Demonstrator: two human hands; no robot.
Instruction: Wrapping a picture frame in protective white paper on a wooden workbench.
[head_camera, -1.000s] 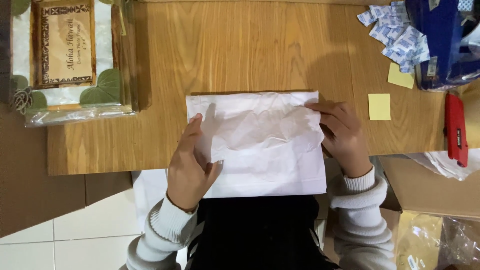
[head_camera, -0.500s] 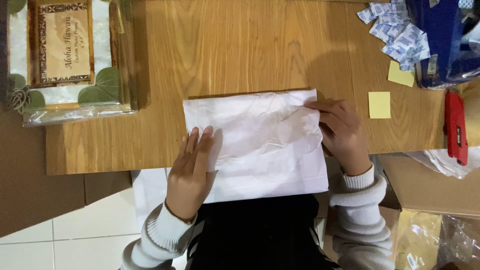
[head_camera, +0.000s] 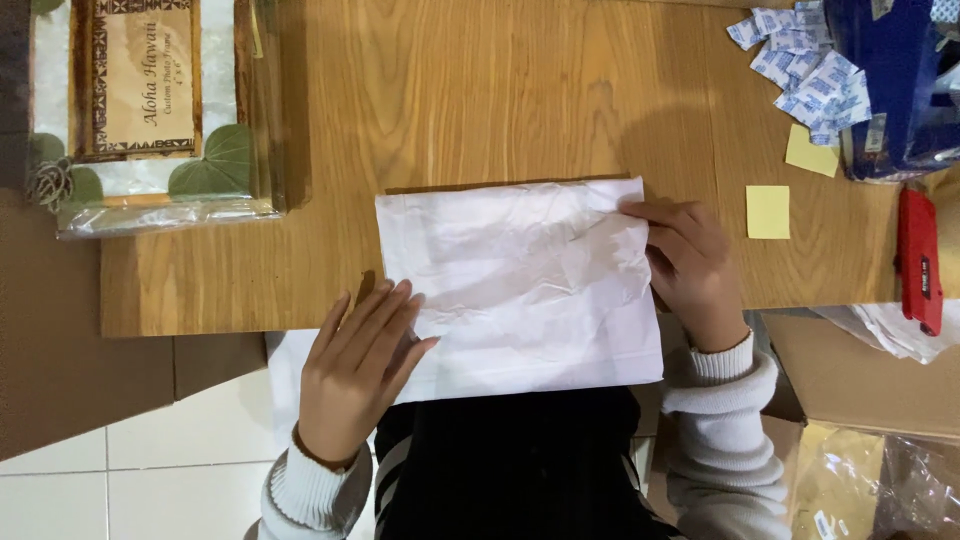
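Note:
A crumpled sheet of white wrapping paper (head_camera: 520, 280) lies over a flat brown item whose far edge (head_camera: 480, 186) peeks out, at the near edge of the wooden table (head_camera: 480, 90). My left hand (head_camera: 355, 370) rests flat with fingers spread on the paper's lower left corner. My right hand (head_camera: 685, 265) presses the paper's right edge, fingers curled over it near the upper right corner.
A wrapped photo frame (head_camera: 150, 110) sits at the far left. Yellow sticky notes (head_camera: 768, 212), several small white-and-blue packets (head_camera: 805, 70), a blue bag (head_camera: 900, 80) and a red cutter (head_camera: 920, 262) lie at the right. A cardboard box (head_camera: 860, 380) stands at lower right.
My left hand has slid down and left, from the paper's left middle to its lower left corner, and flattened. The right hand has stayed on the right edge.

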